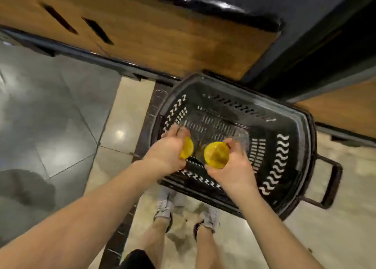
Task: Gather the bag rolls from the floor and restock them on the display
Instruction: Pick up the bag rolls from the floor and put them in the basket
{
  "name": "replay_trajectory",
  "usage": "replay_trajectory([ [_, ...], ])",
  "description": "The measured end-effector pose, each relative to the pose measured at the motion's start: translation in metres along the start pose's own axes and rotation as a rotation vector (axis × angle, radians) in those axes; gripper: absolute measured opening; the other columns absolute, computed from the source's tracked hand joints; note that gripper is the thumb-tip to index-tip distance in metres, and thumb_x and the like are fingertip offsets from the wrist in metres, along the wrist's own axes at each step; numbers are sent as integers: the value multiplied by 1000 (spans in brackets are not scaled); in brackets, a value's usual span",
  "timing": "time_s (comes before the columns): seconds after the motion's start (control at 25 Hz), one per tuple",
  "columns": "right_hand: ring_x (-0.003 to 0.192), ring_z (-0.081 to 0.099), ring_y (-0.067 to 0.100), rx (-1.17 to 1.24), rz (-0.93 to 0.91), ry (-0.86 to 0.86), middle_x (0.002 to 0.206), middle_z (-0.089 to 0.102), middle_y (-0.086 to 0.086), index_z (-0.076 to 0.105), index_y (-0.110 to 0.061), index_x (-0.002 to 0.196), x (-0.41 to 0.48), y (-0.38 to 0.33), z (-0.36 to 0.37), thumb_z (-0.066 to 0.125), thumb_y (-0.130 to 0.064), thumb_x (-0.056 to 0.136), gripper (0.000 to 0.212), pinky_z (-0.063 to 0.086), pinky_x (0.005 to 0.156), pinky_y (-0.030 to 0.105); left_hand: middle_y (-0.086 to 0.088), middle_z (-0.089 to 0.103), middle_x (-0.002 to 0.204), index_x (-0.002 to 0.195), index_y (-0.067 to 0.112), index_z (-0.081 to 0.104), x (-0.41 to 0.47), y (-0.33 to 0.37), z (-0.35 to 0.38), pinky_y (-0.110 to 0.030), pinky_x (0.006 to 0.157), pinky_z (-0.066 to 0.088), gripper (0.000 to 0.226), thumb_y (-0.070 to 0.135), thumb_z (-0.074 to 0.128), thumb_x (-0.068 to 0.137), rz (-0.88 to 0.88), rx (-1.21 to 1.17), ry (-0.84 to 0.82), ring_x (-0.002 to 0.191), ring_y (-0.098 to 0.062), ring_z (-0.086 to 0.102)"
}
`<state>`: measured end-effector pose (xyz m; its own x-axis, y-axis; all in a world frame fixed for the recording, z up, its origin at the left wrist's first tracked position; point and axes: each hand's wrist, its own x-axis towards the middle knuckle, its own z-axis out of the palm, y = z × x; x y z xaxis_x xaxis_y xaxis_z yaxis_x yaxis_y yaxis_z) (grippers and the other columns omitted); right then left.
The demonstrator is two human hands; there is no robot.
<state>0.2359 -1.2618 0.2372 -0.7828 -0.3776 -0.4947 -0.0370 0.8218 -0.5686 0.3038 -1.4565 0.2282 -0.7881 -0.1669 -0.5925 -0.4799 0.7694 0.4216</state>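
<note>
Down on the floor, one black plastic basket (293, 126) is sitting just near of a wood-panelled display base (162, 42), and both hands are reaching into it. Two bag rolls are showing, each seen mainly as a round yellow end cap on clear, glossy film that is blurred against the basket's slotted bottom. The left hand (168, 152) is curling its fingers around the left roll (186, 148), whose cap is turned edge-on, so only a crescent of yellow is visible. The right hand (234, 167) is gripping the right roll (216, 155), whose cap is facing the camera as a full disc. The two rolls are lying close together, near the near-left wall of the basket; whether they are touching cannot be told. The basket is rectangular with rounded corners, its walls pierced by rows of wavy slots, and one dark loop handle (331, 185) is hanging out to the right. Two pale shoes (164, 207) are standing on beige tile, near of the basket. Grey glossy tiles (50, 110) are spreading to the left.
</note>
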Motion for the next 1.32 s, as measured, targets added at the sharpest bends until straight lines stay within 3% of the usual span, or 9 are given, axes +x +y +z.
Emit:
replay_trajectory([
  [0.12, 122, 47, 10, -160, -39, -112, 128, 47, -7, 52, -32, 133, 43, 50, 65, 74, -45, 76, 63, 33, 102, 19, -13, 27, 151, 149, 14, 25, 63, -24, 63, -44, 97, 52, 89, 12, 78, 77, -66, 204, -142, 125, -36, 54],
  [0.24, 119, 48, 14, -135, 12, -166, 128, 43, -3, 51, -31, 134, 76, 93, 104, 86, -30, 68, 75, 38, 107, 22, -18, 28, 153, 156, 10, 13, 110, -37, 110, -43, 97, 51, 94, -2, 70, 83, -136, 272, -233, 124, -39, 55],
  [0.36, 122, 53, 23, -342, -28, -223, 139, 43, 5, 40, -26, 139, 98, 115, 131, 78, -31, 77, 73, 44, 105, 29, -22, 30, 153, 155, 5, 16, 138, -47, 145, -44, 97, 48, 79, -1, 61, 90, -156, 355, -249, 129, -41, 51],
  [0.52, 117, 55, 24, -412, -138, -268, 134, 46, 3, 49, -21, 128, 112, 126, 152, 75, -34, 81, 55, 53, 95, 38, -25, 27, 155, 154, 1, 15, 154, -52, 171, -43, 104, 43, 76, 6, 61, 94, -204, 444, -281, 134, -40, 44],
  [0.68, 116, 57, 28, -447, -117, -397, 133, 47, 7, 32, -18, 141, 127, 127, 170, 76, -22, 84, 72, 52, 91, 37, -18, 30, 153, 152, 8, 24, 162, -54, 176, -42, 102, 43, 61, 10, 53, 99, -258, 443, -334, 135, -35, 41],
  [0.76, 113, 60, 29, -444, -39, -459, 127, 51, 6, 25, -24, 146, 131, 122, 182, 68, -11, 89, 73, 52, 93, 37, -15, 36, 148, 150, 10, 29, 161, -56, 175, -42, 100, 44, 57, 16, 55, 99, -243, 476, -317, 132, -34, 43],
  [0.88, 119, 58, 27, -402, 7, -503, 136, 49, 5, 36, -25, 145, 137, 116, 194, 65, -5, 89, 67, 48, 105, 38, -15, 34, 147, 151, 11, 27, 161, -61, 175, -41, 94, 43, 64, 17, 59, 96, -304, 436, -385, 131, -34, 43],
  [1.16, 110, 65, 31, -219, 25, -321, 129, 60, 11, 44, -21, 139, 119, 106, 148, 76, -32, 87, 62, 54, 96, 44, -15, 33, 146, 151, 13, 30, 128, -35, 133, -47, 106, 42, 77, 3, 69, 85, -261, 474, -393, 135, -37, 39],
  [1.32, 124, 57, 29, -183, 20, -221, 143, 52, 8, 45, -32, 143, 87, 56, 38, 75, -29, 87, 64, 43, 111, 40, -13, 35, 143, 147, 21, 33, 62, 15, 61, -45, 105, 43, 70, 13, 69, 87, -129, 485, -216, 131, -34, 39],
])
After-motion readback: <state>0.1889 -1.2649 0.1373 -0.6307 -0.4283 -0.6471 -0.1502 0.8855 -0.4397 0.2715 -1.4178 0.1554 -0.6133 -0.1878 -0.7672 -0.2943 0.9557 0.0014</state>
